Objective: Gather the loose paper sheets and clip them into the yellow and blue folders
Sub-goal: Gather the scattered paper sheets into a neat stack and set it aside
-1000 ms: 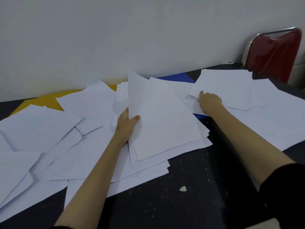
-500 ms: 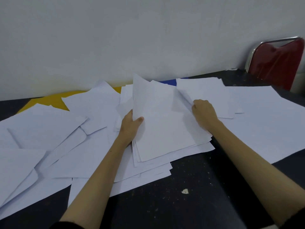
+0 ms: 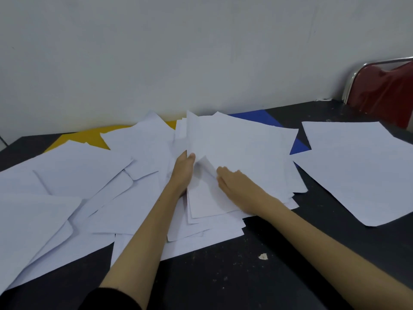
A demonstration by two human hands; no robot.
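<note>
**Grip on the gathered stack, mid-counter**

My left hand (image 3: 182,171) pinches the near-left edge of the gathered stack of sheets (image 3: 237,153), thumb on top; my right hand (image 3: 237,183) lies flat on it with straight fingers, holding nothing. The stack sits mid-counter, lifted at the left, its long axis running away from me toward the wall. The paper looks light, floppy and slippery, so I judge a pinch along one long edge best. More loose sheets (image 3: 67,186) fan left, and others (image 3: 362,166) lie well apart on the right. The yellow folder (image 3: 89,137) and blue folder (image 3: 257,115) peek out beneath, by the wall. The dark counter (image 3: 223,276) is near me.
</note>
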